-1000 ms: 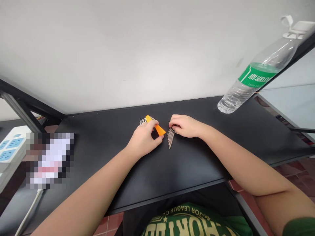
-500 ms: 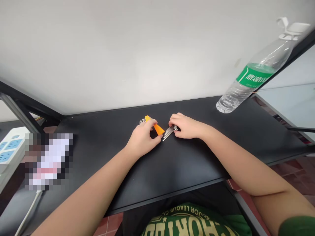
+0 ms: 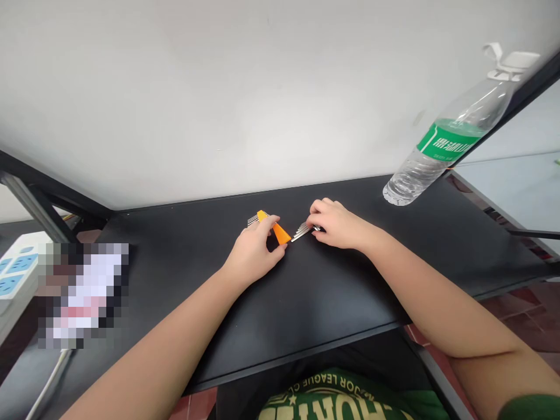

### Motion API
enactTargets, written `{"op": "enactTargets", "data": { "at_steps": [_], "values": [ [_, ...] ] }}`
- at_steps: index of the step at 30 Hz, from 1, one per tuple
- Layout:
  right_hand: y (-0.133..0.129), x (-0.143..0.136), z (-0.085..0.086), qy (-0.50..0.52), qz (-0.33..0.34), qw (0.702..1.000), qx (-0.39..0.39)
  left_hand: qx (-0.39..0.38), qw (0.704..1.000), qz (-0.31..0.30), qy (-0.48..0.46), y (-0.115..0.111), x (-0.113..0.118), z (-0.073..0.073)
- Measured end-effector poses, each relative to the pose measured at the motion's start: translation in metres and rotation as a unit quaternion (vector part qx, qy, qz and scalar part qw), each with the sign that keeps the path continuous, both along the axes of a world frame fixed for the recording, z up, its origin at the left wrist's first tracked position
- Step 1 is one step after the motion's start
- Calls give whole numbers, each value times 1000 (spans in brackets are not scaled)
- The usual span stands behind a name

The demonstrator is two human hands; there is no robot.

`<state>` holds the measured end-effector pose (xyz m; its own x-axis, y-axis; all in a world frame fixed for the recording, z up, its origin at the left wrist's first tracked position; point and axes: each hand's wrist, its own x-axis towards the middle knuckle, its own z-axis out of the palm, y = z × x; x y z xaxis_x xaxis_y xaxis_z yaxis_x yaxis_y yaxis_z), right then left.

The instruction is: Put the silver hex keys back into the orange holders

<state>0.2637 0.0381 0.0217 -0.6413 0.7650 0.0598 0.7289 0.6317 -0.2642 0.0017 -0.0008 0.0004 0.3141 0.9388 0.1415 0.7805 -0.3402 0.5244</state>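
An orange holder with several thin metal rods through it rests on the black table, gripped between the thumb and fingers of my left hand. Rod ends stick out at its far left, partly behind that hand. To its right, my right hand has its fingers closed round the other ends of the metal rods, which fan out towards the holder. Its fingertips hide part of the rods.
A large water bottle with a green label stands at the back right by the wall. At the left lie a blurred-out device with a white cable and a white power strip. Black frame bars flank both sides.
The rods by my right hand have turned flatter and lie closer to the orange holder's lower end. My right hand has shifted slightly. The camera view has moved a little.
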Motion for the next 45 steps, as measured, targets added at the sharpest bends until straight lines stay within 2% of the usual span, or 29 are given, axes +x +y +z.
{"op": "enactTargets", "data": {
  "at_steps": [8, 13, 21, 27, 35, 41, 45],
  "values": [
    [-7, -12, 7, -52, -4, 999, -4, 34, 999, -9, 15, 4, -1, -2],
    [-11, -8, 12, 55, -4, 996, -72, 21, 1000, -3, -5, 3, -1, 0],
    [-8, -1, 10, 148, 11, 987, -60, -17, 998, 16, -53, 0, -1, 1],
    [-10, 1, 11, 147, 27, 987, -54, -22, 998, 15, -51, -1, -2, 0],
    [-15, 2, 12, 119, 47, 992, 9, 3, 999, -21, -45, -2, -3, -3],
    [-18, 2, 16, 117, 59, 991, -12, -28, 998, -7, -60, -2, -2, 0],
    [-21, -6, 12, 140, 74, 986, -48, -16, 997, -32, -73, -5, -1, 0]
  ]
}}
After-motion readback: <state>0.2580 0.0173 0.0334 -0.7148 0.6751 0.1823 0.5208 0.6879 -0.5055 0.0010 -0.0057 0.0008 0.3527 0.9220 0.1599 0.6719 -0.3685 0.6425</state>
